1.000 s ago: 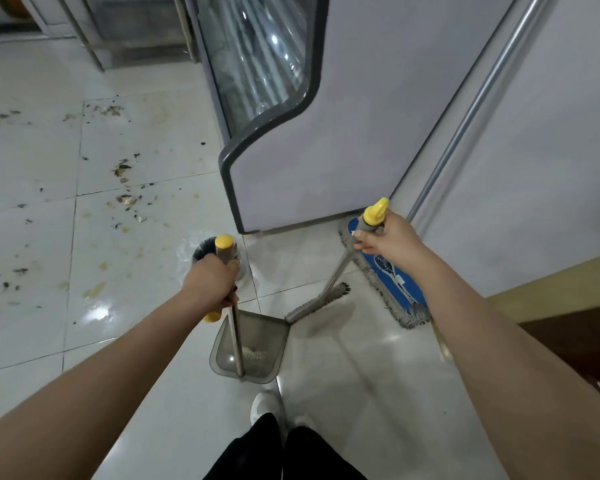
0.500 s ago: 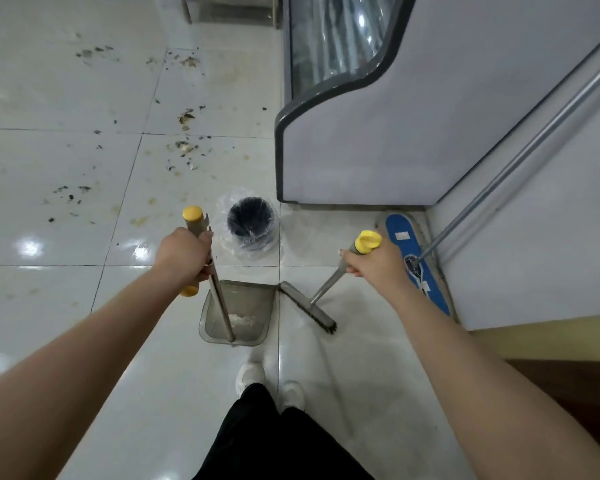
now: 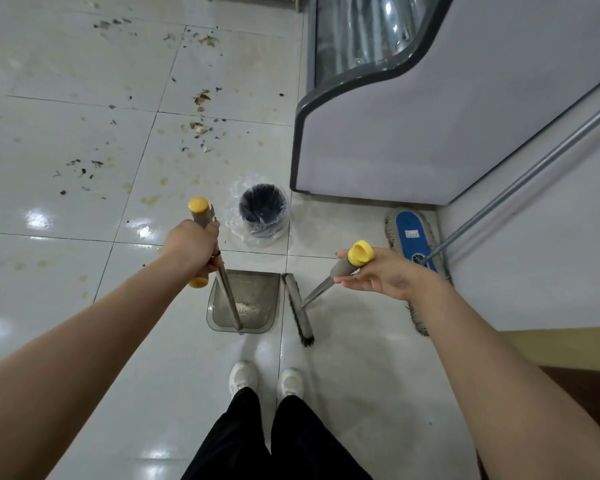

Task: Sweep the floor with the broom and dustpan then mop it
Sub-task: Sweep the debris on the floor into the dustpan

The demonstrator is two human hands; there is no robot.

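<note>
head | left hand grips dustpan | right hand holds broom

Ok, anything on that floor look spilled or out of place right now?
Yes. Dark scraps and yellowish stains lie scattered over the tiles ahead of the bin, unswept. The dustpan holds only a little pale dust. The mop leans by the wall.

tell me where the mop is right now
In the head view the mop lies on the floor at the right, its blue head against the wall just past the display case, with the right hand in front of it and its metal pole leaning up the wall.
</note>
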